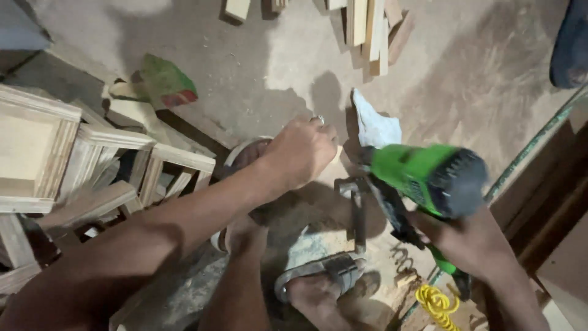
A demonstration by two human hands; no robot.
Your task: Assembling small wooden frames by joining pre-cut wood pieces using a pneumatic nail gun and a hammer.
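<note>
While the right hand (474,242) grips a green nail gun (429,178), fingers wrapped around its handle, the left hand (300,153) closes on a pale wood piece (334,160), steadying it against the floor (257,55); offcuts (370,30) lie beyond.

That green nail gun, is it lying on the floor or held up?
Held up: the right hand grips the green nail gun above the floor.

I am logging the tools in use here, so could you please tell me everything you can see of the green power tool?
The green power tool is a pistol-shaped nailer, seemingly plastic, with a bright green body and dark grey rear cap facing the camera. The right hand grips its handle; the nose points down-left toward a wood piece under the left hand. A yellow coiled hose lies below it.
</note>
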